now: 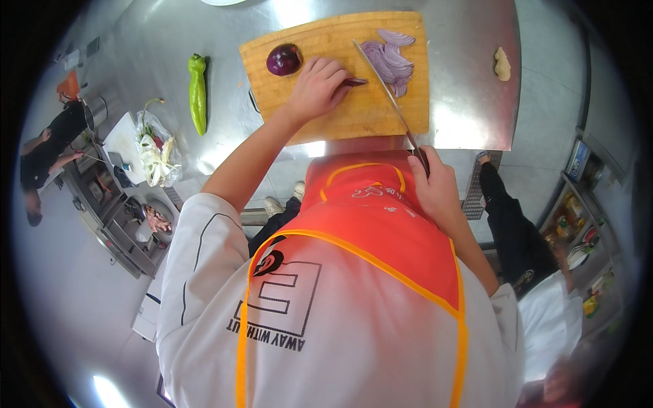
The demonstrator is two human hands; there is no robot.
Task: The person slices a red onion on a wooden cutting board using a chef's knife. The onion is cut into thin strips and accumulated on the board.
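My left hand [320,87] rests on the wooden cutting board [326,38], its fingers curled over a cut piece of red onion [355,82]. In my right hand [434,178] is the dark handle of a kitchen knife [385,86]; its blade slants across the board, between my left hand and the onion slices. Thin red onion slices [392,64] lie in a pile right of the blade, close to it. A larger piece of red onion with shiny purple skin [284,59] sits at the board's upper left, beside my left fingers.
On the steel table [469,102], a long green pepper [197,95] lies left of the board and a ginger root [502,65] near the right edge. A plastic bag with vegetables [155,153] is at the lower left. People stand at far left and right.
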